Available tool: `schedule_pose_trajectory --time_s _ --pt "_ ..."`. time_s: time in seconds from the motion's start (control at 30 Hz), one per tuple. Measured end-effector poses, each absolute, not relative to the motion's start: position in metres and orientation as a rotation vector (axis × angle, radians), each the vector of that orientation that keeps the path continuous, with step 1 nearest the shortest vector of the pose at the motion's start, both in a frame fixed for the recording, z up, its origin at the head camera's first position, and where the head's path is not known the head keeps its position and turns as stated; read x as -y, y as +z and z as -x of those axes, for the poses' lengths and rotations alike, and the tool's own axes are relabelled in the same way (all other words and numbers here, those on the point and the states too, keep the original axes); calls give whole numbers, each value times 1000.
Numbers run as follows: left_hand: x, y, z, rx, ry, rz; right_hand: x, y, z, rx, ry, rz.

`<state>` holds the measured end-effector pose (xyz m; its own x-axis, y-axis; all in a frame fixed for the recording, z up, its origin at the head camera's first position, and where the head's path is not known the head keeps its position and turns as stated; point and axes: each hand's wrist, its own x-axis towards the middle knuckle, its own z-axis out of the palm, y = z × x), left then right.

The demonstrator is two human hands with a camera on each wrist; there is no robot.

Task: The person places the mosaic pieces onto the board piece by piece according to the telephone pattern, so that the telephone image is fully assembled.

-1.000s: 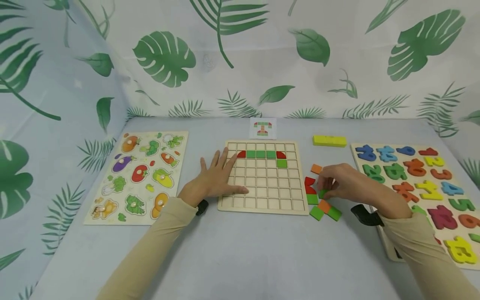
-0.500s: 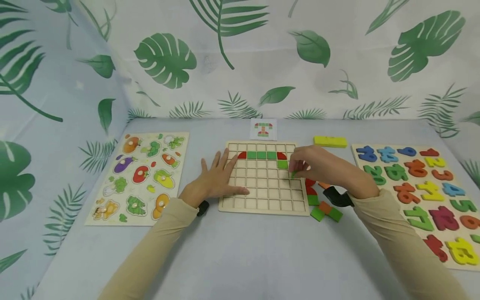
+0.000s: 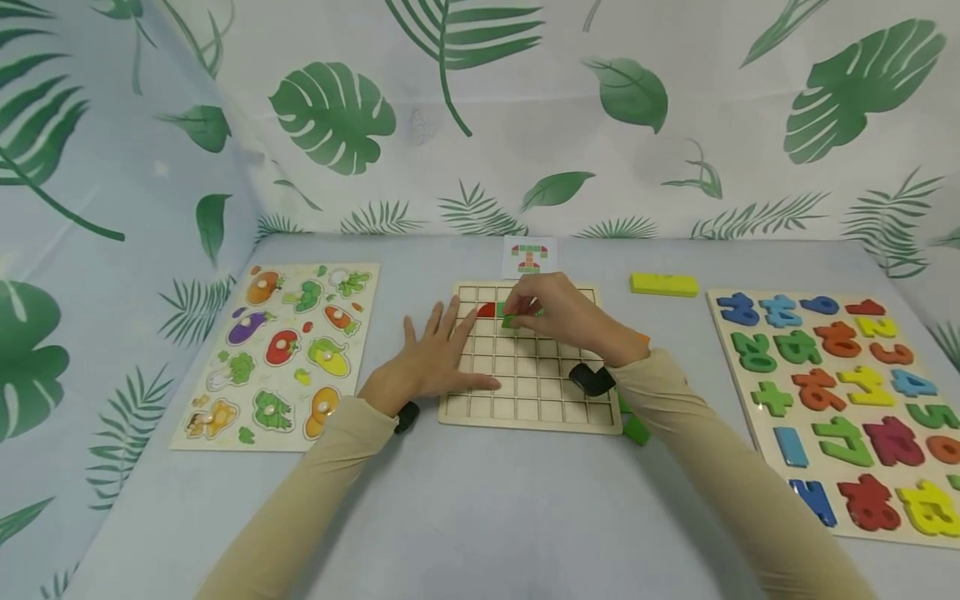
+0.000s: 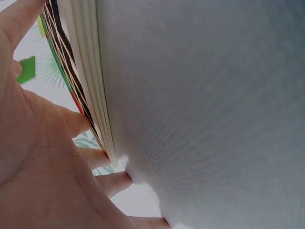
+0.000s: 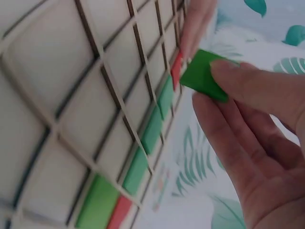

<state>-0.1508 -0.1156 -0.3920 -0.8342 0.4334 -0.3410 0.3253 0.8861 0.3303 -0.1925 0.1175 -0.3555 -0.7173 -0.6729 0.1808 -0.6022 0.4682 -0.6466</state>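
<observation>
Green tile pinched by right hand over board, toward 12 o'clock; spread left hand rested at 9 o'clock. Judged partly done: six seated tiles, loose tiles unplaced at 4 o'clock.

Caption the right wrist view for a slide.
Right hand pinching a green tile above a gridded wooden board.

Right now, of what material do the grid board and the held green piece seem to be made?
Grid board: probably plywood, matt; pale tan, with a layered-looking edge. Green piece: painted wood or plastic, I cannot tell; smooth-looking, evenly coloured, no visible grain.
</observation>
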Motion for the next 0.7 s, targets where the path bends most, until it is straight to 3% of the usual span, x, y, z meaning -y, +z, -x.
schedule_pose_trajectory --time_s 0.7 --pt "114 -390 150 -2652 322 -557 -86 -379 196 -2649 -1111 1069"
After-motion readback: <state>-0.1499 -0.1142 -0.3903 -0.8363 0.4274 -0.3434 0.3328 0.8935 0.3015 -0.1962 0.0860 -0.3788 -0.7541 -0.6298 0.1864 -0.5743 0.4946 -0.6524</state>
